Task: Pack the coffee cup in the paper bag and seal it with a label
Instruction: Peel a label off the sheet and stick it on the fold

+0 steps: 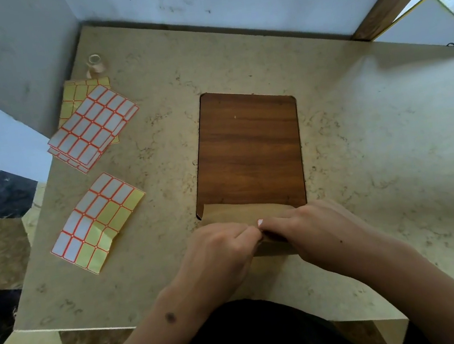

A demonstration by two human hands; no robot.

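Note:
A brown paper bag (239,211) lies at the near edge of the dark wooden panel (248,149), its top folded over. My left hand (219,255) and my right hand (313,230) meet over the fold and press on it. A small white label with a red border (260,222) shows between my fingertips, on the bag's fold. The coffee cup is not visible; the bag and my hands hide whatever is inside.
A partly used label sheet (97,222) lies at the left. A stack of full label sheets (94,128) lies farther back left. A small clear cup-like object (96,63) stands near the back-left corner. Walls close the back and left.

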